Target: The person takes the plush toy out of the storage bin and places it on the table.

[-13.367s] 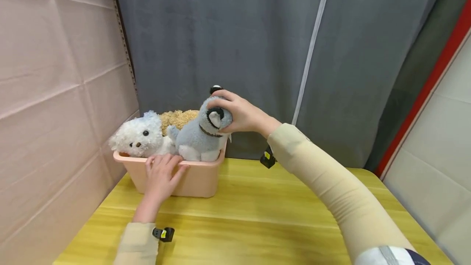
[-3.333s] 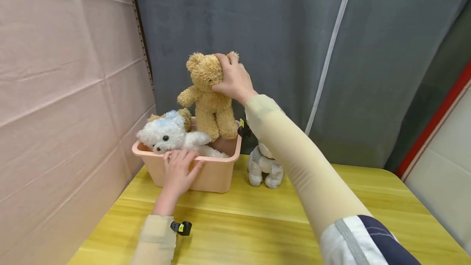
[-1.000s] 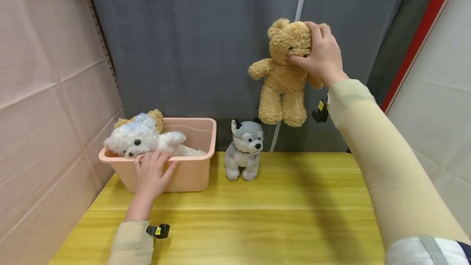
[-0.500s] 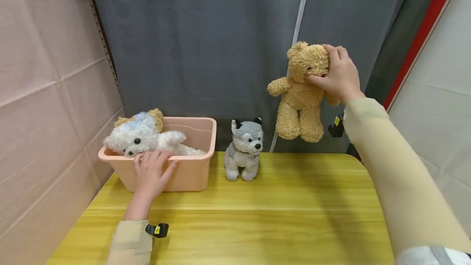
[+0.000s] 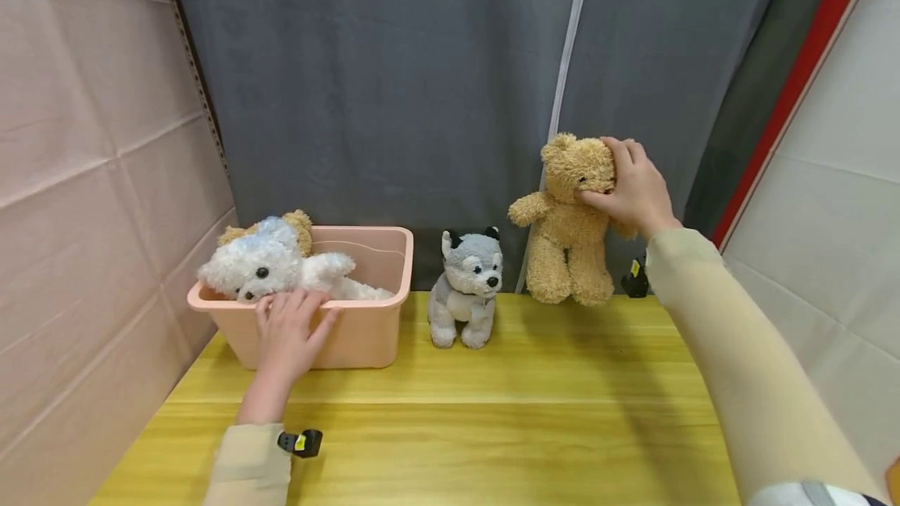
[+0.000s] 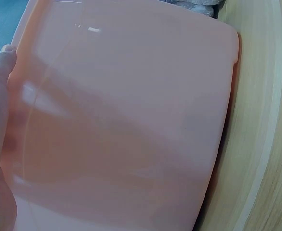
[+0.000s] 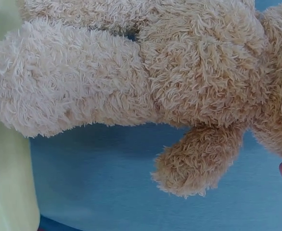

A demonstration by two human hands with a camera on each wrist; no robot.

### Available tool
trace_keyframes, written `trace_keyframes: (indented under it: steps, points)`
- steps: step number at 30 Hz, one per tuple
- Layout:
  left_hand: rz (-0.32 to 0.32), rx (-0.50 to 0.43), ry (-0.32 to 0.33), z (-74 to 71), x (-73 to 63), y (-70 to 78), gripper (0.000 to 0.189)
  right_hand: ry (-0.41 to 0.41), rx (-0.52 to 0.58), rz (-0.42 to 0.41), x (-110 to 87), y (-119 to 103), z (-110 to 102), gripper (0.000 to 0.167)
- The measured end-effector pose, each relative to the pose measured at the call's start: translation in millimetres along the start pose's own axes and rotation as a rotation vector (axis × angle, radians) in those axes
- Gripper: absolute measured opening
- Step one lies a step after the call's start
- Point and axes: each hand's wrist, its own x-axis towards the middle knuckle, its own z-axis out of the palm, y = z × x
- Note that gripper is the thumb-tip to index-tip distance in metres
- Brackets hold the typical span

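Right hand [image 5: 638,190] grips the bear [image 5: 573,229] by the head, thumb across face; bear upright by the back edge of the table [image 5: 492,443], right of the husky [image 5: 466,287], feet contact unclear. Left hand [image 5: 290,334] hooked over near rim of the tub [image 5: 369,338]; white toy [image 5: 256,260] inside, brown toy [image 5: 301,231] mostly hidden behind it.

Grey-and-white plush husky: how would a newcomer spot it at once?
In the head view, find the yellow wood-grain table. On it, between the pink plastic bin and the curly tan plush bear, sits the grey-and-white plush husky. Only it shows grey fur and black-marked ears.
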Motion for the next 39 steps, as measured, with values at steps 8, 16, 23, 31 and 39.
trace_keyframes:
  steps: [8,16,23,31,39]
  points:
    - [0.007,0.009,0.007,-0.6,0.0,-1.2,0.025,-0.027,0.004,-0.044,-21.4,13,17,0.09]
    - [0.004,0.008,0.003,-0.2,-0.3,-2.4,0.024,-0.1,0.016,-0.056,-43.1,28,41,0.089]
    - [0.006,0.012,0.003,-0.3,-0.3,-1.6,0.025,-0.179,0.015,-0.045,-59.8,37,62,0.091]
    - [0.008,0.008,0.008,-0.7,-0.3,-1.0,0.025,-0.24,0.035,-0.026,-75.6,45,84,0.09]
    - [0.018,-0.002,0.017,-0.4,1.4,-0.6,0.025,-0.341,0.03,-0.023,-85.6,48,108,0.088]
